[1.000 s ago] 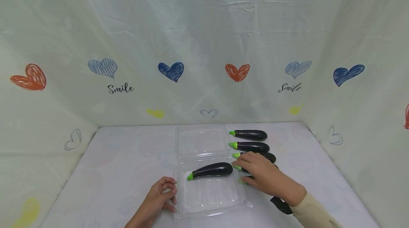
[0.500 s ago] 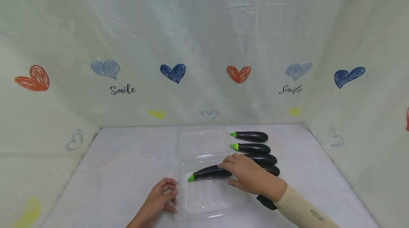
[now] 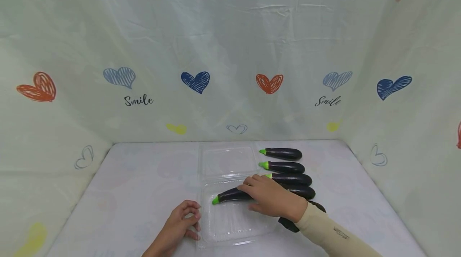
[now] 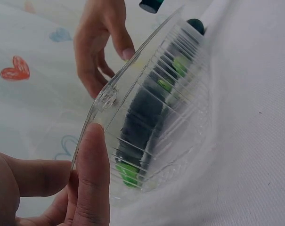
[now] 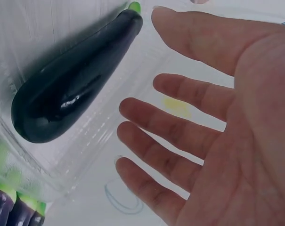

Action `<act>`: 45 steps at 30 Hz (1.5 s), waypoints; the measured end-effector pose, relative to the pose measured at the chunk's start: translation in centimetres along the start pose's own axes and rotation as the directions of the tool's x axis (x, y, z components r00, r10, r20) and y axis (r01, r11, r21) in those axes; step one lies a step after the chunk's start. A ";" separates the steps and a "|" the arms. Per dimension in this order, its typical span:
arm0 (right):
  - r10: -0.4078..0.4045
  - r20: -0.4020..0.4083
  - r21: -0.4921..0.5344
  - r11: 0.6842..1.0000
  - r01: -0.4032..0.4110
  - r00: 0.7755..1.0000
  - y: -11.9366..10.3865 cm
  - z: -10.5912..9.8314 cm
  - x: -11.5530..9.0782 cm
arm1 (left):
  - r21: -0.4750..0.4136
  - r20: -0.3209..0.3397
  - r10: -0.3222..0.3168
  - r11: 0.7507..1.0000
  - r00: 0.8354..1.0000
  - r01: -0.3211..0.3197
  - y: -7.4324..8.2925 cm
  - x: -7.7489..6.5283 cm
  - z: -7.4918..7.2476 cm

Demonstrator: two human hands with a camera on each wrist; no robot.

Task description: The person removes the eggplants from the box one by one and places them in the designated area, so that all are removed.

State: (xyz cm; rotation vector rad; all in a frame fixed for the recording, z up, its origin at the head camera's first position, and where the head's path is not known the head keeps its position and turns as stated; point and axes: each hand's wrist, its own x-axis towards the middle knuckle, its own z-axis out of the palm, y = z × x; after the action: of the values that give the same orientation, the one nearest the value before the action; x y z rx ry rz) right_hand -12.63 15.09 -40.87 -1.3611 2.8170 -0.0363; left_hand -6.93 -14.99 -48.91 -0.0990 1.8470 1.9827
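A clear plastic clamshell container (image 3: pixel 237 229) lies unfolded on the table, its lid (image 3: pixel 227 161) toward the back. Inside its base rests one eggplant (image 3: pixel 228 195), green stem end to the left. My left hand (image 3: pixel 180 223) pinches the container's left rim between thumb and finger, as the left wrist view shows. Over the base hovers my right hand (image 3: pixel 271 197), covering the eggplant's thick end in the head view. From the right wrist, its fingers (image 5: pixel 175 132) are spread beside the eggplant (image 5: pixel 76 77) and hold nothing.
Several more eggplants (image 3: pixel 286 167) lie in a column right of the container, the nearer ones partly behind my right hand and sleeve. A dark object (image 3: pixel 288 224) shows under the right wrist. A heart-print curtain (image 3: pixel 230 49) surrounds the table's back and sides.
My right hand has moved left from the column of eggplants to above the one in the container. The left hand stays at the rim, and that eggplant has not visibly shifted.
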 end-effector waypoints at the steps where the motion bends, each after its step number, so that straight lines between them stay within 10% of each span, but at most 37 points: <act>1: 0.003 0.008 -0.004 1.000 -0.003 1.000 0.0 0.1 0.1 | 0.000 0.000 -0.002 1.000 1.000 0.002 0.0 0.0 0.0; 45: 0.061 0.217 0.039 0.997 -0.072 0.974 -0.8 1.3 1.6 | -0.014 -0.013 -0.020 1.000 1.000 0.020 -0.1 0.0 0.0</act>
State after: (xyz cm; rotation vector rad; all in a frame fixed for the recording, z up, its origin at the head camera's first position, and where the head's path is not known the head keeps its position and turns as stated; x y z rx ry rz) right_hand -12.94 13.30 -42.17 -1.1817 2.6616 0.0435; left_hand -6.95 -15.01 -48.99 -0.1337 1.8334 1.9863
